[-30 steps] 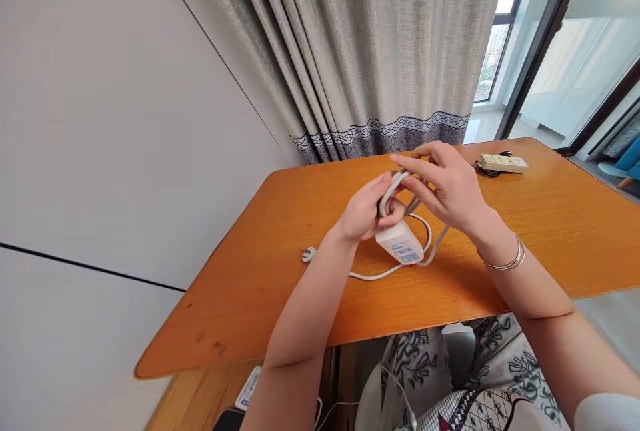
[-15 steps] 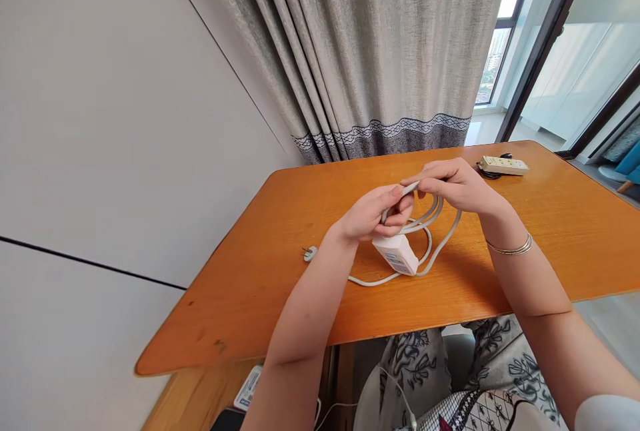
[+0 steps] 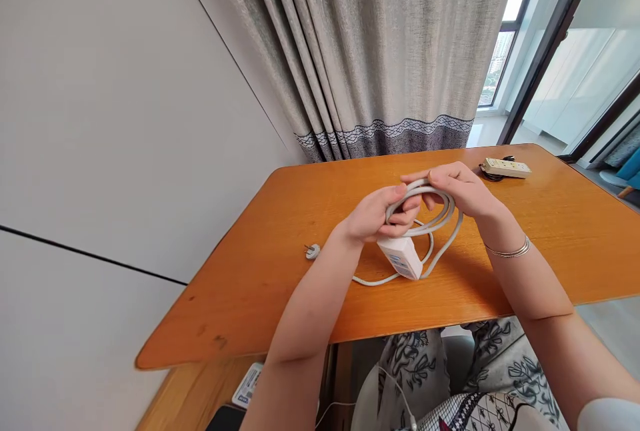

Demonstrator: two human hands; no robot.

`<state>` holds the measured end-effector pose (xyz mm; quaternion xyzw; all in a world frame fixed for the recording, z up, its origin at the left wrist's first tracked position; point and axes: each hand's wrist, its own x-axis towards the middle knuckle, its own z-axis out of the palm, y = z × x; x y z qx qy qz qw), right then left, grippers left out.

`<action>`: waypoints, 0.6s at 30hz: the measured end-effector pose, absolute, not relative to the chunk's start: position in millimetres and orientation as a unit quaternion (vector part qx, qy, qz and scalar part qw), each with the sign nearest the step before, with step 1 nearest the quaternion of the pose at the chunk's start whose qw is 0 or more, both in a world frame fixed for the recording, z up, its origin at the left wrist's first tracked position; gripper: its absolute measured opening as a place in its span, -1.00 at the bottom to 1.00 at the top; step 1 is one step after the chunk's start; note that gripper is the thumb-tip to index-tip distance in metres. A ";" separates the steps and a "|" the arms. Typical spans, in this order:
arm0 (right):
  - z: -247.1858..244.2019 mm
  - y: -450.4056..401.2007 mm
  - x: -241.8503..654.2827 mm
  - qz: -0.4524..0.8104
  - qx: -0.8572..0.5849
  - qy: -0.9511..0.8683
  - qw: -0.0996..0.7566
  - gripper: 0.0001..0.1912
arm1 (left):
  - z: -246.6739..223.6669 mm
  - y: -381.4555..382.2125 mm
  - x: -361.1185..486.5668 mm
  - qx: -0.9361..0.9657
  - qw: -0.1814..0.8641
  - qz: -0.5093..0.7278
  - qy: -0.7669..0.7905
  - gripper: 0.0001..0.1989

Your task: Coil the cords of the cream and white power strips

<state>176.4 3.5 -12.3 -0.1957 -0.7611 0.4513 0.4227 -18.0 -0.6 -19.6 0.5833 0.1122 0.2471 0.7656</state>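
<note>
A white power cord (image 3: 447, 214) is looped into a coil between my two hands. My left hand (image 3: 383, 214) is closed around the coil's left side, thumb on top. On the far right side of the loops, my right hand (image 3: 457, 184) pinches the cord between thumb and fingers. The white power strip (image 3: 401, 258) hangs tilted just under my left hand, low over the table, its upper end hidden by the fingers. More cord trails below it to the left, behind my left forearm. The plug (image 3: 313, 252) lies on the table left of that forearm, prongs pointing left.
The wooden table (image 3: 240, 271) has rounded corners. A second, cream power strip (image 3: 507, 168) with a dark cord lies at its far right. A grey curtain (image 3: 390, 51) hangs behind, and a pale wall (image 3: 100, 118) stands at the left. Below the table's front edge is a thin white cable (image 3: 399, 388).
The cord between my hands has gone from a nearly straight stretch to a rounder coil. My right hand has shifted slightly right, and the view has moved a little.
</note>
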 end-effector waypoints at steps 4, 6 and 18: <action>-21.4 8.8 168.3 0.369 -0.239 -0.739 0.510 -0.33 | -14.4 0.2 -21.5 0.519 0.774 0.324 0.166 -0.51; -26.0 11.5 165.6 0.358 -0.252 -0.735 0.517 -0.31 | -10.3 -0.4 -24.5 0.486 0.773 0.369 0.176 -0.52; -44.6 13.8 154.4 0.323 -0.389 -0.803 0.317 -0.33 | 0.8 19.1 -58.3 0.467 0.574 0.636 0.219 -0.51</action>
